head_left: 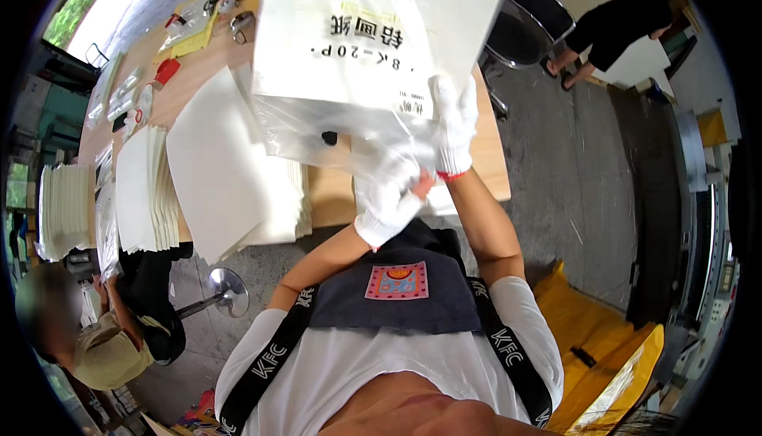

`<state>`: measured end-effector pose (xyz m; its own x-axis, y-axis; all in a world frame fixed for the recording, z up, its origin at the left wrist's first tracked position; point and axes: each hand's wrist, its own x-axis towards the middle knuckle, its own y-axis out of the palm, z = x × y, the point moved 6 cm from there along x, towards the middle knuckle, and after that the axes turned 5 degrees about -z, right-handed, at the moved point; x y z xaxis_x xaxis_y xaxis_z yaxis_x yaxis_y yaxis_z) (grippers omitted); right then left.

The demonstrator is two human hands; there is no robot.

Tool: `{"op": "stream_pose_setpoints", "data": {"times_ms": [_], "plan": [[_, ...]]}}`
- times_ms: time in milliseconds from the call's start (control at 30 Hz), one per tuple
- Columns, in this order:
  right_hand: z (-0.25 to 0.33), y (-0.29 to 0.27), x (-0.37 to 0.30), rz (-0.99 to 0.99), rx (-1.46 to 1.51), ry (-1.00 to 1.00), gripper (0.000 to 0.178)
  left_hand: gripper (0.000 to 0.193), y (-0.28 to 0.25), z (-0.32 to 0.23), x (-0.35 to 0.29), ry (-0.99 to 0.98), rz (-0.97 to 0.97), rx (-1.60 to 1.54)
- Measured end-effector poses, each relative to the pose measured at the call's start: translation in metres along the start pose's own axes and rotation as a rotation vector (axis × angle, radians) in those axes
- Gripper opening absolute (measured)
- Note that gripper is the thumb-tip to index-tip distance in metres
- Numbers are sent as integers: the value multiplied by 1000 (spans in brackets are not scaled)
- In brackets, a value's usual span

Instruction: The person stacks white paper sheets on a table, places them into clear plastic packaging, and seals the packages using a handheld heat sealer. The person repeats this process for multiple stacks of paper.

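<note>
A large pack of white paper in a clear plastic bag (333, 86), with dark print on its face, is in front of me at the table's near right part. Loose, wrinkled plastic hangs at its near end. My left hand (389, 207), in a white knit glove with bare fingertips showing, is closed on this loose plastic, slightly blurred. My right hand (455, 125), gloved too with a red cuff edge, grips the pack's near right corner, fingers along its side. Some of the fingers are hidden by the plastic.
Stacks of white paper sheets (218, 158) cover the table's (332, 198) left part. Farther back lie a red item (165, 73) and a tape roll. One person sits at left beside a stool (228, 293); another stands far right past a black chair (528, 23). Yellow sheeting (587, 341) lies at right.
</note>
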<state>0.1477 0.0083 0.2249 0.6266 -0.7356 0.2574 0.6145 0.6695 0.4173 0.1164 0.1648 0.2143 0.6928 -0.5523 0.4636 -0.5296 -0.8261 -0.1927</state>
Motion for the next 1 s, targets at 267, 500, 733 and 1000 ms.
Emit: {"op": "stream_pose_setpoints", "data": {"times_ms": [267,500,733,1000], "plan": [[-30,45,260,261,207,125,31,13,15,76,16,-177,117,313],[-168,31,348,237,-141,48,41,10,-11,139,-30,-649,8,413],[-404,-85,384,11,-34,549,53,20,-5,179,-68,-823,121,432],[-409,-117,358,-54,-576,354,79,18,22,188,-69,-725,249,313]]}}
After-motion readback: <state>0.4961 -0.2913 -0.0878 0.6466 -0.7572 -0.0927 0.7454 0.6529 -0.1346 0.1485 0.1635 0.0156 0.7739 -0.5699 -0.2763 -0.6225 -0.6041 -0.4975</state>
